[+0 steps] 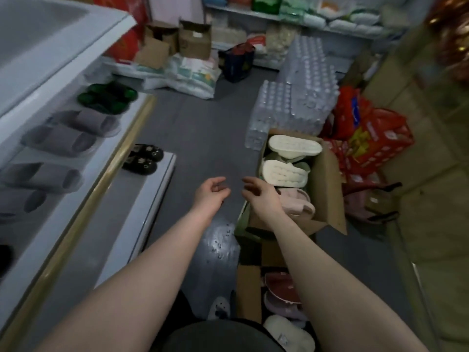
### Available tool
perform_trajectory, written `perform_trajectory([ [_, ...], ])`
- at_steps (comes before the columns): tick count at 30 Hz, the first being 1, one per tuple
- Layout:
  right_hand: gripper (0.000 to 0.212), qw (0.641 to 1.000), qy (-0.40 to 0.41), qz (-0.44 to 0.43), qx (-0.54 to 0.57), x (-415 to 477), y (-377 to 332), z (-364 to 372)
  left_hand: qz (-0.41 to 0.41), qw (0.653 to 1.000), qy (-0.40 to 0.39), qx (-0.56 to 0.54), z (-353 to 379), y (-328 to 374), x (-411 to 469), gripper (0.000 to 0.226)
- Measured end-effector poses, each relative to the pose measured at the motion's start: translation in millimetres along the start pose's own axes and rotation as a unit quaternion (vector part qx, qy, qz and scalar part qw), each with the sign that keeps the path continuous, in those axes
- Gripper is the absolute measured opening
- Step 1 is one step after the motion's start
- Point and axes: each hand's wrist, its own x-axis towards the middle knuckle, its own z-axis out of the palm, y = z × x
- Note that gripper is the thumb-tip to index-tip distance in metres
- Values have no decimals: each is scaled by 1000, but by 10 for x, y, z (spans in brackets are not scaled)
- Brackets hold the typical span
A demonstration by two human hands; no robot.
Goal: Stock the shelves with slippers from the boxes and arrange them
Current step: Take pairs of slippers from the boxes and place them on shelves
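Starting at the left, the shelves [109, 168] carry grey slippers [61, 141] laid side by side, I think so that each pair shows to a customer; a black pair [143, 158] sits on the lower shelf. Over the floor [203, 128] my left hand [212, 193] hangs with a loose, half-curled grip that holds nothing. My right hand [261, 196] is just beside it, its grip also relaxed and empty, above the near edge of the open box [327, 179]. White slippers [291, 148] lie there soles up beside a pink pair [297, 201], probably packed so to save room.
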Motion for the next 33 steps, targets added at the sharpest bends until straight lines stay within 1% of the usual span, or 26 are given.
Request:
perform_trajectory([
  [6, 39, 993, 73, 90, 20, 282, 386, -508, -26, 994, -101, 43, 633, 53, 544, 38],
  [12, 35, 969, 145, 196, 34, 779, 645, -736, -40, 979, -174, 101, 1057, 152, 1282, 38],
  [15, 33, 949, 184, 247, 66, 1118, 639, -770, -34, 967, -210, 142, 1189, 276, 1746, 37],
  [18, 33, 932, 194, 293, 92, 1462, 632, -727, -35, 958, -233, 164, 1237, 475, 2173, 37],
  [21, 34, 911, 208, 331, 130, 1804, 618, -644, -25, 940, -268, 208, 1253, 643, 2566, 34],
  [23, 34, 889, 235, 357, 167, 1998, 622, -606, -17, 931, -287, 227, 1286, 700, 2825, 34],
  [25, 29, 867, 248, 387, 192, 2114, 616, -580, -14, 923, -294, 250, 1332, 736, 3013, 35],
  [28, 37, 846, 261, 415, 210, 2246, 652, -550, -25, 908, -317, 273, 1451, 719, 3179, 36],
  [30, 42, 832, 266, 437, 213, 2348, 689, -549, -28, 893, -340, 295, 1553, 679, 3253, 37],
  [33, 49, 814, 262, 465, 229, 2528, 814, -536, -43, 864, -373, 335, 1717, 603, 3318, 45],
])
